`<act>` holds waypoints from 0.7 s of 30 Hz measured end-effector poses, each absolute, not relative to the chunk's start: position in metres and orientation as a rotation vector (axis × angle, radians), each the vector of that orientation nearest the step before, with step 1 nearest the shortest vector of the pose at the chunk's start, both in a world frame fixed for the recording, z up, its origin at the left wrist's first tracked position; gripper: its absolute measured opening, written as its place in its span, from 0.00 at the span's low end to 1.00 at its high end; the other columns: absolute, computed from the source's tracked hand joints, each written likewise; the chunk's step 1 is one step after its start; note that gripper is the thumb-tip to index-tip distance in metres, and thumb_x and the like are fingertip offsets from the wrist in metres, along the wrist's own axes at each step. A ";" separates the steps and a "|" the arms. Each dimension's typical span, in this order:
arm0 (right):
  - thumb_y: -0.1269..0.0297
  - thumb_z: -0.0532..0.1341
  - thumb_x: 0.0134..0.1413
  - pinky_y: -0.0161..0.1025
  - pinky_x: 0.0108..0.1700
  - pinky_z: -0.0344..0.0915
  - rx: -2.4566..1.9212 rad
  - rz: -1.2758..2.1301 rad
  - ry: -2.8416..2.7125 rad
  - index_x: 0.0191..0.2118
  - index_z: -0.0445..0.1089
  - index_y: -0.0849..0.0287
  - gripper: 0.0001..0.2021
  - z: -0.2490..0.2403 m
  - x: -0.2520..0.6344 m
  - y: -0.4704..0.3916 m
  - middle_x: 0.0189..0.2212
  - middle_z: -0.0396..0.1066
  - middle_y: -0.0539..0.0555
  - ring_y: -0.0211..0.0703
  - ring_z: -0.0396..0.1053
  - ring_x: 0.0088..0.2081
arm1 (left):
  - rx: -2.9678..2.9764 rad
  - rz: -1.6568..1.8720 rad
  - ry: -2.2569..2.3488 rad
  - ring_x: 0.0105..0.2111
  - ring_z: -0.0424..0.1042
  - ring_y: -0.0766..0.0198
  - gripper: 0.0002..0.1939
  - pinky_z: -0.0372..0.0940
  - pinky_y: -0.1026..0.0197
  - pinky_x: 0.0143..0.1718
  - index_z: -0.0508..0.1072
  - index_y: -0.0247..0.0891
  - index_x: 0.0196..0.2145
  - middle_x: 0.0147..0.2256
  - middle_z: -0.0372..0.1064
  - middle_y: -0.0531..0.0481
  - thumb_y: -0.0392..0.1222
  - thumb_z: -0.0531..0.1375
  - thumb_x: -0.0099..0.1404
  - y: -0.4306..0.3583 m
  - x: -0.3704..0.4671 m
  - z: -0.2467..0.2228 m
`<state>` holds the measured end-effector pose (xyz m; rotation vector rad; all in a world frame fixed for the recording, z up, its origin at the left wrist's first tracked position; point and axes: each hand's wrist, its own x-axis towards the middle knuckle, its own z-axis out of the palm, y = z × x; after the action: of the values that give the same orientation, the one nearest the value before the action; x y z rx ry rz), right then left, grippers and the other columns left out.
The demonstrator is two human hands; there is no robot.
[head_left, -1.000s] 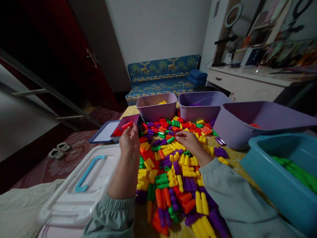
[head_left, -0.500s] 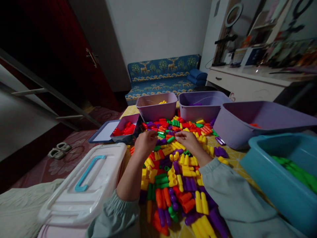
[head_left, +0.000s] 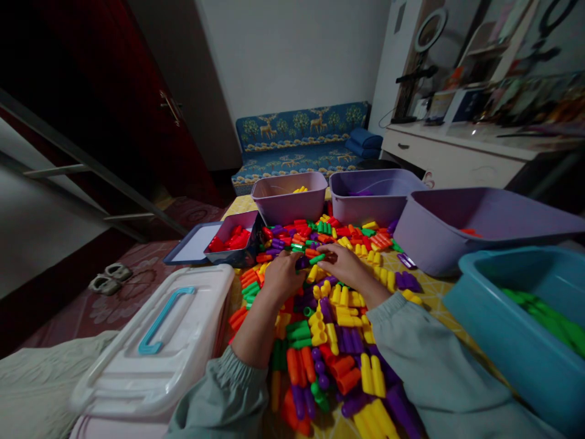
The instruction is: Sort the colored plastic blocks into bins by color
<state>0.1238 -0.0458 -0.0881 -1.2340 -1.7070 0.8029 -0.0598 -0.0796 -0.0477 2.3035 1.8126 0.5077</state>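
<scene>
A wide heap of plastic building pieces in yellow, purple, green, red and orange covers the yellow patterned tablecloth (head_left: pixel 436 314). My left hand (head_left: pixel 284 274) reaches palm down into the heap's middle; its fingertips are mostly hidden beside a dark purple piece (head_left: pixel 301 263). Just right of it, my right hand (head_left: pixel 345 263) has its thumb and fingers curled at a green plastic piece (head_left: pixel 317 259), which it seems to pinch by one end. Yellow pieces (head_left: pixel 343 296) lie below that hand. Both hands are close together.
Behind the heap stand a pink bin (head_left: pixel 290 204) and a purple bin (head_left: pixel 365 207). A larger mauve bin (head_left: pixel 425 238) and a blue tub (head_left: pixel 498 317) with green pieces are right. Left are a dark box (head_left: pixel 250 241) with red pieces and a white-lidded container (head_left: pixel 183 341).
My left hand has come rightward and nearer, uncovering orange and green pieces on the left. My right hand has shifted slightly left and down, with its fingers now at the green piece.
</scene>
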 end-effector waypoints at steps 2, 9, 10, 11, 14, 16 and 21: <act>0.70 0.66 0.43 0.42 0.46 0.69 -1.209 0.787 -1.768 0.46 0.75 0.56 0.19 -0.086 0.123 -0.048 0.44 0.75 0.55 0.45 0.74 0.42 | 2.301 0.524 1.789 0.43 0.73 0.48 0.25 0.65 0.55 0.42 0.71 0.40 0.54 0.48 0.71 0.37 0.43 0.61 0.59 -0.078 -0.061 -0.049; 0.78 0.64 0.40 0.45 0.51 0.69 -1.149 0.816 -1.765 0.49 0.73 0.58 0.25 -0.077 0.120 -0.053 0.46 0.74 0.56 0.47 0.73 0.46 | 2.223 0.721 1.636 0.45 0.73 0.50 0.29 0.66 0.55 0.46 0.70 0.39 0.55 0.46 0.72 0.40 0.37 0.62 0.54 -0.069 -0.063 -0.061; 0.78 0.64 0.40 0.44 0.49 0.69 -1.137 0.842 -1.739 0.49 0.73 0.58 0.25 -0.077 0.119 -0.053 0.46 0.75 0.56 0.46 0.73 0.45 | 2.199 0.750 1.597 0.45 0.72 0.50 0.30 0.66 0.54 0.46 0.70 0.39 0.56 0.46 0.73 0.41 0.36 0.62 0.54 -0.068 -0.063 -0.063; 0.78 0.63 0.40 0.42 0.48 0.70 -1.124 0.869 -1.718 0.49 0.73 0.58 0.25 -0.078 0.119 -0.053 0.45 0.75 0.56 0.45 0.74 0.44 | 2.168 0.776 1.558 0.46 0.72 0.50 0.31 0.66 0.54 0.47 0.69 0.40 0.56 0.47 0.73 0.42 0.35 0.62 0.53 -0.068 -0.062 -0.064; 0.76 0.64 0.42 0.39 0.44 0.71 -1.077 0.921 -1.694 0.48 0.73 0.58 0.23 -0.079 0.116 -0.052 0.45 0.75 0.56 0.44 0.74 0.42 | 2.066 0.851 1.459 0.46 0.73 0.51 0.33 0.66 0.54 0.47 0.68 0.41 0.57 0.46 0.75 0.45 0.31 0.61 0.51 -0.068 -0.059 -0.067; 0.74 0.64 0.44 0.39 0.44 0.71 -1.053 0.920 -1.697 0.48 0.74 0.59 0.21 -0.078 0.115 -0.053 0.45 0.74 0.57 0.43 0.74 0.42 | 2.035 0.916 1.415 0.45 0.73 0.51 0.33 0.66 0.54 0.46 0.70 0.40 0.56 0.46 0.75 0.45 0.29 0.61 0.50 -0.067 -0.058 -0.068; 0.66 0.65 0.49 0.38 0.44 0.71 -0.992 0.904 -1.701 0.48 0.73 0.58 0.18 -0.072 0.114 -0.056 0.44 0.74 0.57 0.43 0.73 0.42 | 1.843 1.107 1.298 0.35 0.74 0.58 0.27 0.67 0.60 0.37 0.74 0.36 0.50 0.39 0.77 0.46 0.30 0.62 0.51 -0.062 -0.054 -0.074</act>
<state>0.1138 -0.0560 -0.0720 -0.9925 -1.7005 0.9040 -0.0543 -0.0621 -0.0738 1.8427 1.2979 1.1067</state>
